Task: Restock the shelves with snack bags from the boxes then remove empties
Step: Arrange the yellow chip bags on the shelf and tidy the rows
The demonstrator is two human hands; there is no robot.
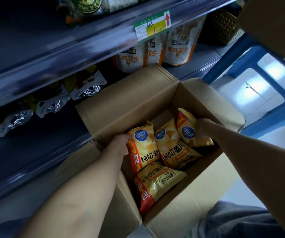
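Note:
An open cardboard box (138, 100) stands on the floor against the shelving, with several yellow-and-red potato chip bags inside. My left hand (121, 145) grips the left edge of one chip bag (143, 148) at the box's left side. My right hand (202, 128) is closed on another chip bag (187, 131) at the far right of the box. Two more chip bags lie between and below them: one in the middle (172, 152) and one nearest me (157, 184).
Dark shelves (35, 54) run along the left, holding orange-and-white peanut bags (179, 47) and foil-topped packs (52, 103). A price tag (153, 24) hangs on a shelf edge. A blue stool (267, 79) stands at right, a woven basket (224, 26) behind it. My knee (241, 220) is at lower right.

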